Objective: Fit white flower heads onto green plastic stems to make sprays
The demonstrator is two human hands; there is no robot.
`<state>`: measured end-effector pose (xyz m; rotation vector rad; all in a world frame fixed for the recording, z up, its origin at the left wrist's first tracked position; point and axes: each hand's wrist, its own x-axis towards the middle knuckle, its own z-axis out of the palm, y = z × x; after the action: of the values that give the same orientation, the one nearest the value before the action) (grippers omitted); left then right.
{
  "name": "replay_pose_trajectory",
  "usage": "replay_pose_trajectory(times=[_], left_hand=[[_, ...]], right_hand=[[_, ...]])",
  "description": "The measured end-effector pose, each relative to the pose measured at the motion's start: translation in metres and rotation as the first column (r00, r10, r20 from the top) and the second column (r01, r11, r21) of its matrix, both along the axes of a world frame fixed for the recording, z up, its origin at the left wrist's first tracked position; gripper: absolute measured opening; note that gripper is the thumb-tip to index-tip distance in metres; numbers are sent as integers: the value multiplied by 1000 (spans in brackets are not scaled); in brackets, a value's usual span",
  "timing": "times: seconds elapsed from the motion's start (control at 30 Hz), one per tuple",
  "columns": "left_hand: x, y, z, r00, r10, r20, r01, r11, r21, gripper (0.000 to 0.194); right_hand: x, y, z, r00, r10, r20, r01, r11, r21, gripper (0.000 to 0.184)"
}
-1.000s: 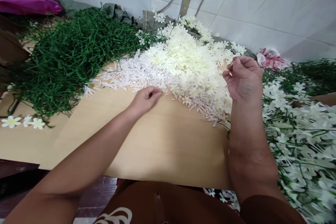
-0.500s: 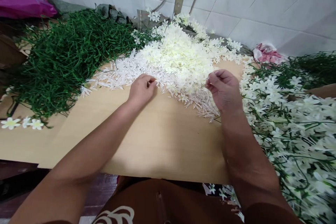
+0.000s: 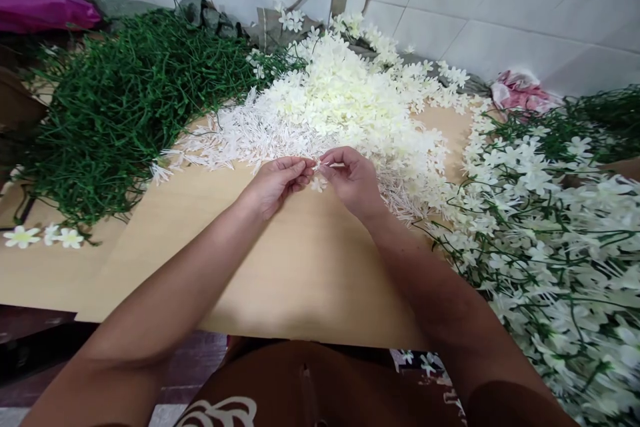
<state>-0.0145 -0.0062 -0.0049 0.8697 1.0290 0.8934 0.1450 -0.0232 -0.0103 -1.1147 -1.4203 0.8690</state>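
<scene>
Left hand (image 3: 280,181) and right hand (image 3: 354,181) pinch a small white piece (image 3: 317,164) over tan board (image 3: 300,267), near heaped white blossoms (image 3: 345,97).

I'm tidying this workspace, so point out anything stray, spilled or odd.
Three white flowers lie in front of the green stems, apart from the main flower heap, so they look stray. A few more flowers show below the front edge of the board, possibly fallen.

- A tiny white piece (image 3: 317,165), pinched at the frame's centre, too small for me to make out its shape.
- Thin white strands (image 3: 240,133), strewn loose, left of centre.
- Cream-white blossoms (image 3: 350,90), heaped, upper middle.
</scene>
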Motion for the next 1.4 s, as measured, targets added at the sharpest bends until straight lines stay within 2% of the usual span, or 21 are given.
replay_pose_trajectory(times=[0.07, 0.1, 0.13, 0.2, 0.23, 0.3, 0.37, 0.4, 0.43, 0.47, 0.53, 0.6, 0.63, 0.7, 0.83, 1.13, 1.4], left_hand=[[-2, 1, -3, 990, 4, -139, 9, 996, 94, 32], [-2, 1, -3, 967, 19, -255, 28, 983, 180, 31], [-3, 0, -4, 919, 46, -392, 73, 956, 283, 29], [-2, -4, -4, 750, 113, -651, 254, 861, 441, 29], [-1, -6, -3, 653, 134, -746, 366, 805, 466, 31], [2, -11, -3, 492, 147, -858, 546, 716, 435, 31], [7, -12, -5, 412, 168, -896, 618, 671, 410, 23], [8, -12, -6, 409, 177, -895, 616, 670, 414, 17], [9, -11, -7, 433, 172, -885, 589, 689, 422, 14], [9, -9, -8, 488, 149, -860, 535, 728, 429, 13], [7, -5, -9, 669, 58, -741, 374, 835, 403, 15], [3, -2, -6, 837, -10, -547, 215, 925, 314, 21], [1, -2, -3, 889, -19, -457, 158, 951, 267, 24], [-1, -2, 2, 937, -21, -348, 97, 975, 200, 29], [0, -4, 7, 942, -49, -332, 117, 975, 187, 30], [2, -4, -4, 902, -66, -428, 193, 947, 259, 26], [1, -3, -6, 878, -59, -475, 223, 929, 297, 25]], right_hand=[[2, 1, -2, 1000, -6, 0, 6, 1000, -7, 11], [4, 1, -3, 1000, -11, -10, 11, 1000, -16, 12], [6, 2, -3, 1000, -19, -25, 19, 999, -27, 12], [12, 3, -4, 997, -40, -62, 37, 998, -57, 14], [15, 3, -4, 995, -51, -81, 45, 996, -76, 14], [20, 3, -6, 992, -63, -105, 51, 992, -112, 15], [21, 0, -8, 993, -51, -105, 36, 990, -137, 16], [20, -1, -8, 994, -39, -102, 24, 990, -139, 16], [19, -2, -8, 995, -25, -101, 12, 991, -134, 16], [18, -4, -7, 994, -12, -104, -1, 992, -124, 16], [15, -6, -5, 994, 6, -113, -16, 996, -91, 17], [12, -8, -2, 994, 11, -106, -16, 999, -45, 18], [11, -9, -1, 996, 11, -92, -13, 1000, -15, 17], [8, -10, 0, 999, 6, -46, -3, 998, 58, 14], [2, -10, -3, 999, -17, 36, 12, 991, 134, 11], [0, -6, -15, 991, -52, 123, 33, 987, 157, 10], [0, -4, -20, 996, -4, 89, -1, 998, 55, 7]])
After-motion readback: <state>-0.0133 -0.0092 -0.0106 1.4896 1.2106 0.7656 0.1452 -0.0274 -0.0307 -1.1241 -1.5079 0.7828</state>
